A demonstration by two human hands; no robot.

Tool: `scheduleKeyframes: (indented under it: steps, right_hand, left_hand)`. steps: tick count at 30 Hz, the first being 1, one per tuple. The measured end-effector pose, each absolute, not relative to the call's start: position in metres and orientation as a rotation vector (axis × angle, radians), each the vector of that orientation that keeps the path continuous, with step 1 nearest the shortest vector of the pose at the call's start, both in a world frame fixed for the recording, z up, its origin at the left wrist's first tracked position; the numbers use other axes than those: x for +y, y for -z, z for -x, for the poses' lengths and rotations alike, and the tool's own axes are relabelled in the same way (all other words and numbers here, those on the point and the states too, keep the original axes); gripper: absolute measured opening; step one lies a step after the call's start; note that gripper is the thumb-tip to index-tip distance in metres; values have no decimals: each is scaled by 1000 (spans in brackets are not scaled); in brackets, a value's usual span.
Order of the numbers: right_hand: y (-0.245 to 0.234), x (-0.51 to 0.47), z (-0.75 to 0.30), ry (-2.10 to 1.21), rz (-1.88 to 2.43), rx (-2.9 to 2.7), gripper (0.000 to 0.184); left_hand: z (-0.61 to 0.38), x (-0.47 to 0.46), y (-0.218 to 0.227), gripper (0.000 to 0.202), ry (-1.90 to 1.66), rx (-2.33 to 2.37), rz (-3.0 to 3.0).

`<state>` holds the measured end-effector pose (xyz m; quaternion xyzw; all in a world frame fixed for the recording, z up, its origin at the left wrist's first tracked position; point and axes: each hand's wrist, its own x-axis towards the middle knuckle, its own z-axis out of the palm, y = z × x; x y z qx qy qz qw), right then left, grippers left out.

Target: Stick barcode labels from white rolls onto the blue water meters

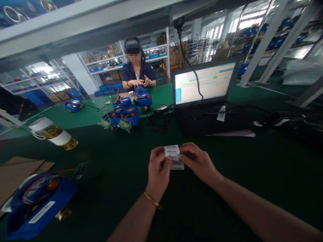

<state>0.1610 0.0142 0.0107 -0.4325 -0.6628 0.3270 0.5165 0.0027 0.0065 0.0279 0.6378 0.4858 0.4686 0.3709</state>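
Both my hands meet over the dark green table, pinching a small strip of white barcode labels (174, 155) between them. My left hand (157, 173), with a gold bangle on the wrist, grips the strip's left side with thumb and fingers closed. My right hand (198, 161) pinches its right side. An open laptop (204, 97) with a lit screen stands just behind my hands.
A blue meter with red wires (35, 201) lies at the near left beside brown cardboard (17, 173). A glass jug of yellow liquid (54, 134) lies further left. Several blue meters (126, 112) cluster mid-table. A co-worker (137, 72) sits opposite, hands raised. A cable (189, 64) hangs onto the laptop.
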Motion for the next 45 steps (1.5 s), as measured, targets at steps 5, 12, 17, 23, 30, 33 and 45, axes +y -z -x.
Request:
scheduleKeyframes:
  steps: [5,12,17,23,30,33,45]
  right_hand:
    - [-15,11,-162,-506,1012,-1745,10]
    - [-16,15,-163,-1088,1048,-1510,12]
    - [-16,13,-163,-879,997,-1684,11]
    - [-20,14,-164,-1183,1041,-1498,11]
    - [-19,14,-163,-919,1005,-1737,7]
    - [-18,15,-164,-1154,1032,-1561,11]
    - [-16,17,-165,-1163,1007,-1556,10]
  left_hand:
    - [-3,8,-27,18,-1184,1319,-1553]
    - [-2,7,-27,16,-1181,1286,-1691]
    - [-3,6,-28,17,-1183,1341,-1581]
    - [-3,5,-31,11,-1182,1329,-1709]
    - [-3,7,-31,10,-1194,1333,-1545]
    - [-3,6,-32,9,-1210,1299,-1598]
    - [-3,7,-33,9,-1193,1288,-1559]
